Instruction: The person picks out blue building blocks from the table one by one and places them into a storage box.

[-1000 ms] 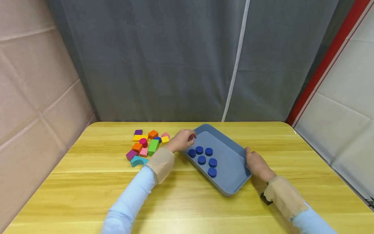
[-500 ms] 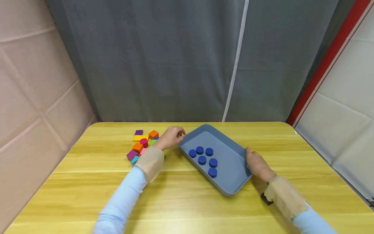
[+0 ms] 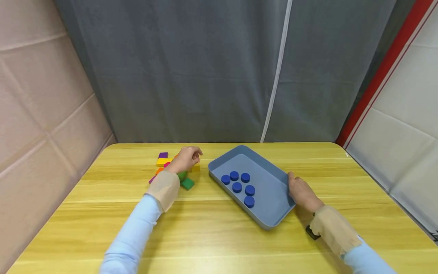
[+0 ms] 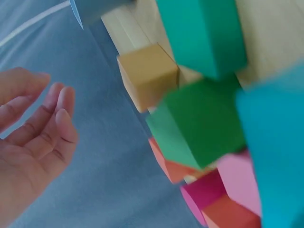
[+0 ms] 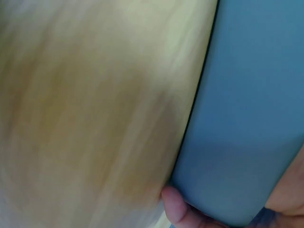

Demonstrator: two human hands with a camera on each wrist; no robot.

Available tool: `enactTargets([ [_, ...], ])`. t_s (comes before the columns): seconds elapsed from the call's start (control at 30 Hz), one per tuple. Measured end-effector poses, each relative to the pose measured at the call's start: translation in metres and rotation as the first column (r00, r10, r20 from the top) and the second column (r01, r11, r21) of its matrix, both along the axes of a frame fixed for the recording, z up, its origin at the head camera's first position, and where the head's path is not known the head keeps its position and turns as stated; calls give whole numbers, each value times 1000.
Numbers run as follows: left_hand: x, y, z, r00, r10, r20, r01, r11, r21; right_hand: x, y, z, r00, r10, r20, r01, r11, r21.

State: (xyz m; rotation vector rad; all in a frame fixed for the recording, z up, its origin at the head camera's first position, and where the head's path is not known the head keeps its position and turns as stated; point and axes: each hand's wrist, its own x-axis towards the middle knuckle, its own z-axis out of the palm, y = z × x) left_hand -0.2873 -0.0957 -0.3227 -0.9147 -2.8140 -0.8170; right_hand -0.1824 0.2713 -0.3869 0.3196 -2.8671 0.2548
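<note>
My left hand [image 3: 186, 159] hovers over a cluster of coloured blocks, its fingers loosely bent. In the left wrist view, nothing lies between the thumb and fingers of that left hand [image 4: 38, 137]. Close by it are a yellow cube [image 3: 195, 168] and a green block [image 3: 187, 183]. My right hand [image 3: 302, 192] grips the right end of a blue-grey tray [image 3: 270, 167]. The right wrist view has a fingertip [image 5: 175, 204] against the tray wall [image 5: 242, 118]. Inside the tray, several dark blue discs [image 3: 249, 190] lie flat toward its left side.
A purple block [image 3: 163, 155] and a yellow bar [image 3: 164, 162] lie at the cluster's back left. The left wrist view also shows a magenta cylinder [image 4: 204, 190] and a cyan block [image 4: 275, 156]. Everything stands on a wooden table [image 3: 219, 247], with a grey curtain [image 3: 191, 76] behind.
My left hand has moved left, from over the tray's left corner to above the blocks, now covering several of them. The right hand, tray and discs have stayed in place.
</note>
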Motion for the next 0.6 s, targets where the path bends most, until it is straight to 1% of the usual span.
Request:
enactTargets([
  [0.03, -1, -3, 0, 1000, 4, -1, -4, 1000, -2, -1, 2, -3, 1000, 5, -12, -5, 1000, -5],
  [0.07, -1, -6, 0, 1000, 10, 1, -10, 1000, -9, -5, 5, -8, 998, 22, -53, -21, 1000, 9],
  [0.13, -3, -11, 0, 999, 36, 21, -35, 999, -26, -7, 7, -12, 998, 23, -60, -22, 1000, 4],
  [0.2, -5, -15, -1, 997, 60, 42, -58, 997, -51, -7, 7, -12, 997, 28, -69, -28, 1000, 5],
  [0.27, -6, -18, -1, 995, 82, 60, -78, 994, -75, -4, 5, -8, 997, 28, -76, -28, 1000, 7],
  [0.3, -7, -19, -1, 993, 94, 71, -88, 992, -85, -1, 2, -3, 999, 16, -47, -16, 1000, -8],
  [0.37, -8, -21, -1, 989, 116, 89, -107, 989, -103, 1, -1, 1, 999, 18, -39, -17, 1000, 7],
  [0.5, -11, -24, -4, 978, 161, 132, -138, 977, -165, 3, -5, 6, 1000, -14, 14, 14, 1000, 23],
  [0.6, -15, -26, -6, 976, 165, 140, -132, 967, -220, 4, -6, 8, 999, -26, 27, 26, 999, 19],
])
